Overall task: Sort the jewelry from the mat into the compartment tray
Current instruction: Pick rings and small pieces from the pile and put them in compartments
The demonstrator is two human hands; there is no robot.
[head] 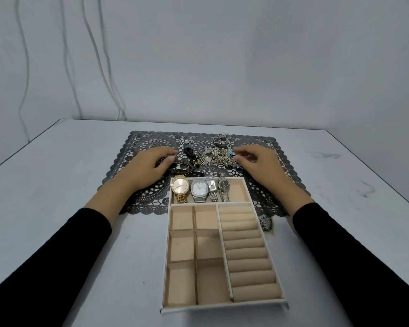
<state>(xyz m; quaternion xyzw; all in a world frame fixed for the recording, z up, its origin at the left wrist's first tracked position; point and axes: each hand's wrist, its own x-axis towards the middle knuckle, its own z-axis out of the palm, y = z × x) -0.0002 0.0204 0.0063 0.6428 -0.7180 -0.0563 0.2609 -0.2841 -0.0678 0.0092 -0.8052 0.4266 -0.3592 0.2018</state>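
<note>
Right now, both hands are stretched out over the dark lacy mat (139,138), which is spread on the pale desk (57,232) under the far end of the tray (222,304). The left hand (151,166) is laid palm down with its fingers loosely bent beside some dark bangles (182,169). The right hand (257,164) is held at the other side of the pile of jewelry (213,154), with its thumb and first finger close together at the edge. Whether anything is pinched by either hand cannot be told. The pile is probably being hemmed in from both sides so that one piece can be picked out of the tangle. Shiny chains, white beads and a silvery leaf-shaped piece are mixed up in it, and a few thin rings (135,145) are left apart at the far left of the mat. Four watches (200,188) with metal bands are laid side by side in the long top compartment, likely because they fit only there. The six square boxes and the soft rolls (246,253) for rings look to be lined with smooth peach cloth, and nothing is seen in them yet.
</note>
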